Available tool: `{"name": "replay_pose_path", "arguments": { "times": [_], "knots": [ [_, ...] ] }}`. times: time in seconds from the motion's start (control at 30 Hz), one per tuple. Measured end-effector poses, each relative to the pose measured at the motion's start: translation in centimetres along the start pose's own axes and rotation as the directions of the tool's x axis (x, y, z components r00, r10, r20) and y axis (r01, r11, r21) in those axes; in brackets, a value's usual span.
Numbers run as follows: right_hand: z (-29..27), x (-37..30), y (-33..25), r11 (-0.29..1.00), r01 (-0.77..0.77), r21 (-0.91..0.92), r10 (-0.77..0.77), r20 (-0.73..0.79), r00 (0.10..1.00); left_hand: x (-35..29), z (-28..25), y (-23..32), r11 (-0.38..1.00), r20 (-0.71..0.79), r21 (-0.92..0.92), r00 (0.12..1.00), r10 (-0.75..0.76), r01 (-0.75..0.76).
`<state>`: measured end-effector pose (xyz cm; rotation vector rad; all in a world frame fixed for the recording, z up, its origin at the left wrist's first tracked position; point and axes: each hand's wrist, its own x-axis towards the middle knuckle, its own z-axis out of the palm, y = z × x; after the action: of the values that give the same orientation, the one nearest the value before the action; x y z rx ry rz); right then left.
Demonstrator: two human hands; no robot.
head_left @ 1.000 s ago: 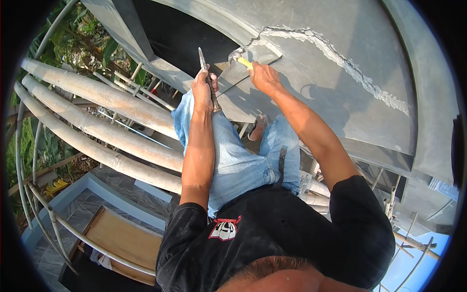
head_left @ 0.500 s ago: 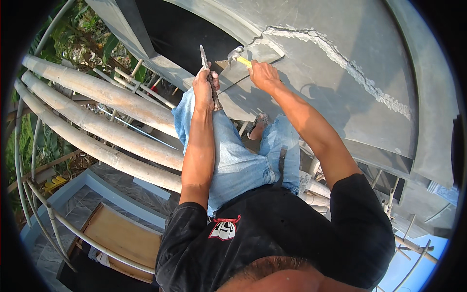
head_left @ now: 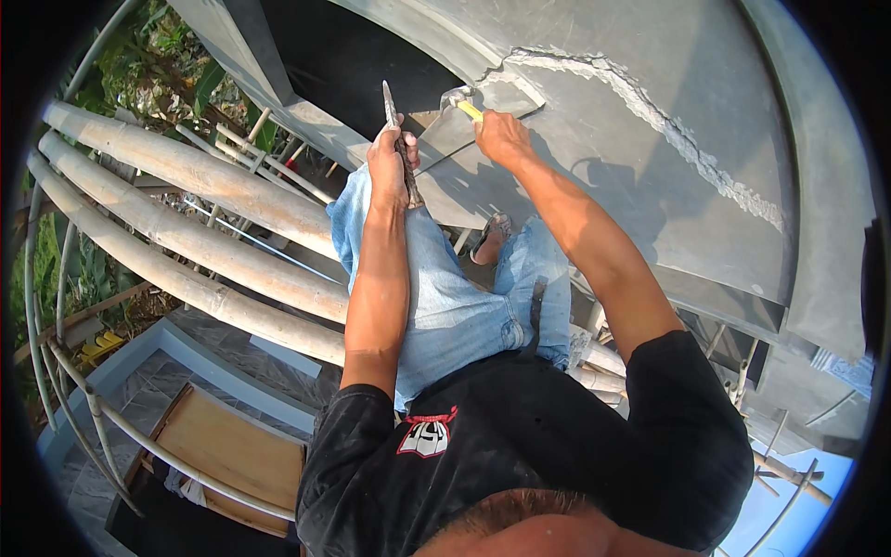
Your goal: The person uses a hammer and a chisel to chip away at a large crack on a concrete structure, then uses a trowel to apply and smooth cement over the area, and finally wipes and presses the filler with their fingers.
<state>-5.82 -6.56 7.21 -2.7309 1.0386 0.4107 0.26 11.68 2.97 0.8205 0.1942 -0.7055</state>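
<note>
My left hand [head_left: 390, 162] is closed round a worn, rough chisel [head_left: 389, 104], its pointed end up toward the dark opening and its butt end near my jeans. In my right hand [head_left: 502, 137] I grip a claw hammer [head_left: 470, 110] by its yellow handle. The hammer's metal head is at the corner of the grey plastered wall [head_left: 594, 121], beside the opening; whether it touches the wall I cannot tell. A jagged, chipped groove [head_left: 640, 104] runs from near that corner down across the wall to the right. The chisel and hammer are apart.
Thick bamboo poles [head_left: 204, 237] run along my left, with thinner poles crossing beyond them. A dark opening [head_left: 362, 60] lies ahead. Below left are a tiled floor [head_left: 121, 408] and a wooden panel [head_left: 227, 446]. More bamboo scaffolding [head_left: 789, 473] stands at the lower right.
The hammer head has shifted slightly to the right, and its handle now tilts a little more steeply. My left hand and the chisel have hardly moved.
</note>
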Motion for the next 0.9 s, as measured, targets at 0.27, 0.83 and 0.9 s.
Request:
{"name": "replay_pose_path", "arguments": {
  "times": [0.27,0.83,0.9],
  "knots": [
    [-0.2,0.0,-0.5,0.999,0.009,-0.043,-0.009,0.014,1.000,0.1,-0.2,-0.2,1.000,0.010,0.003,1.000,0.008,-0.008],
    [0.3,0.2,-0.6,0.999,-0.015,-0.035,0.015,0.023,1.000,0.2,0.0,-0.2,1.000,0.011,0.008,1.000,-0.001,0.001],
    [0.2,0.1,-1.1,0.997,0.030,-0.069,-0.027,0.056,0.998,0.3,-0.1,-0.1,1.000,0.003,0.004,1.000,0.003,-0.003]
  ]
}}
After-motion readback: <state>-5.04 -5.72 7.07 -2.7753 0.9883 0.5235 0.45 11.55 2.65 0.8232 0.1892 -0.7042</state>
